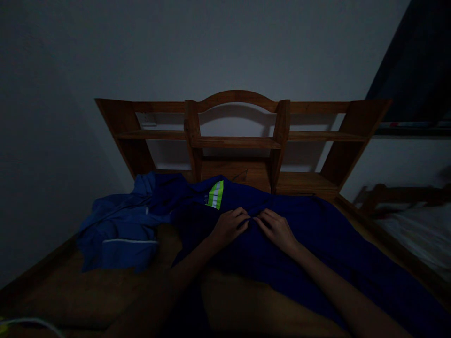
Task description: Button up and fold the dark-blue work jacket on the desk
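Observation:
A dark blue work garment (303, 220) lies spread across the desk, with a yellow-green and silver reflective strip (215, 195) near its upper left part. My left hand (230, 226) pinches a small fold of this cloth at the middle. Close by on the right, my right hand (276, 229) pinches the same fold, its fingertips almost meeting those of the left. Whatever lies between the fingertips beyond cloth is too dark and small to make out. Left of the work garment is a crumpled lighter blue garment (121, 230) with white piping.
Behind the cloth a wooden shelf unit (239, 142) stands against the pale wall (225, 47). Brown wooden surface (105, 295) shows at the front left. A white cable (33, 321) lies at the lower left corner. To the right is a whitish sheet or bag (419, 230) beside a wooden frame (405, 194).

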A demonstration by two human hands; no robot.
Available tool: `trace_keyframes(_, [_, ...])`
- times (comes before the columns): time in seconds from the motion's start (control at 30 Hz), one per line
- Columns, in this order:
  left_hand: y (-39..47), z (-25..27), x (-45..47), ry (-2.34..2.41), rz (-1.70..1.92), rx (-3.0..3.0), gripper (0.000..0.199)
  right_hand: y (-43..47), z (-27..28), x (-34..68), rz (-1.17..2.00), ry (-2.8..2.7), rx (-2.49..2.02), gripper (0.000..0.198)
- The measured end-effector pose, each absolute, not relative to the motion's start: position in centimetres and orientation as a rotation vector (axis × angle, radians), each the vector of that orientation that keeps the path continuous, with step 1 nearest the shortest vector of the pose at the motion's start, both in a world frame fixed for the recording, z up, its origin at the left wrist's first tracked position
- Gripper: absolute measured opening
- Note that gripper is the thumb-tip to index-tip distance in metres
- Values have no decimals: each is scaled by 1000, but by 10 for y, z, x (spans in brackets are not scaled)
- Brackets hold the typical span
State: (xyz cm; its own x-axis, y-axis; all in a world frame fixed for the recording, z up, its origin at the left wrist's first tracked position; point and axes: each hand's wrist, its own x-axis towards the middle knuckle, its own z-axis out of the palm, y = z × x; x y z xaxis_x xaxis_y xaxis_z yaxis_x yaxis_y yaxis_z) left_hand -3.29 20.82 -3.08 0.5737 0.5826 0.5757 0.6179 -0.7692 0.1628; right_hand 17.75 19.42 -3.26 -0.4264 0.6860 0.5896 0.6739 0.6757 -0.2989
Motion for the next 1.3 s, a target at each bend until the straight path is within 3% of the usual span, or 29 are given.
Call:
trace_keyframes(0.77, [210,-33,-35,-1338,-936,-2597,33,197,-32,180,-26,-2228,-1131,26])
trace_keyframes(1.0, [220,-28,-45,-1740,-1125,-2165,30,193,1,202,-627,-2317,-1333,36])
trace_keyframes(1.3, [235,-35,-55,-2007,-1471,-2005,30,197,-1,187,-478,-2222,-1588,24])
